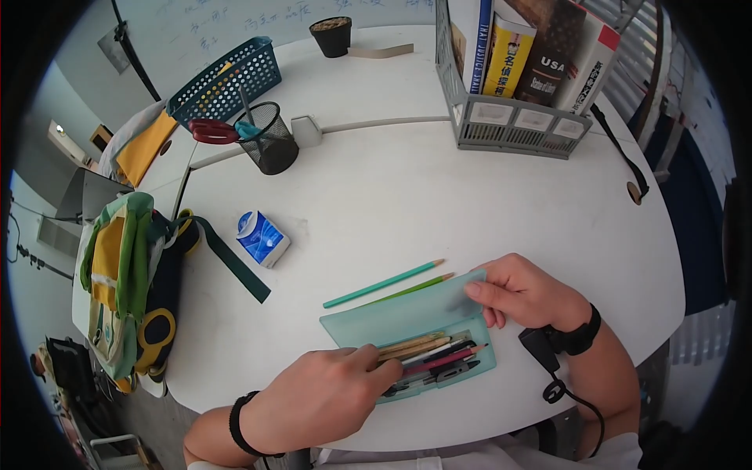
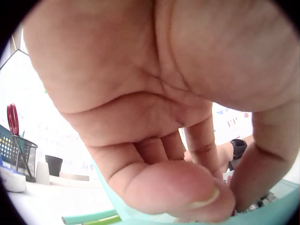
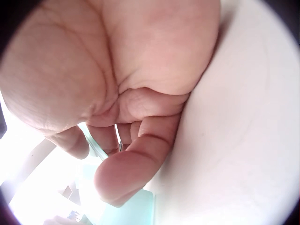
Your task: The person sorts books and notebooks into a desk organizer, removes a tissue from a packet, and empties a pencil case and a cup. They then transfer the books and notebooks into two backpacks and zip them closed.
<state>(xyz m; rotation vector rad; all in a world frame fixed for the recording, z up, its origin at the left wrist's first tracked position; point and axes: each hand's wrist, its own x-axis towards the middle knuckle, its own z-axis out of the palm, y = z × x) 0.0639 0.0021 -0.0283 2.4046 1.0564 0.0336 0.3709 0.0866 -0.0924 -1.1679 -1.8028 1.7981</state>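
A translucent teal pencil case (image 1: 407,309) lies with its lid raised near the table's front edge. Inside are several pencils and pens, among them a dark pink pencil (image 1: 448,358). My right hand (image 1: 529,294) pinches the right end of the lid between thumb and fingers. My left hand (image 1: 321,395) reaches into the left part of the case with bent fingers at the pencils; in the left wrist view the left hand (image 2: 154,117) hides what its fingertips touch. Behind the lid lie a teal pencil (image 1: 384,283) and a green pencil (image 1: 415,287).
A blue and white packet (image 1: 262,239) stands left of centre. A green and yellow bag (image 1: 121,286) lies at the left edge. Farther back are a mesh pen holder (image 1: 270,145), a teal basket (image 1: 227,86), a black pot (image 1: 331,37) and a grey book rack (image 1: 521,125).
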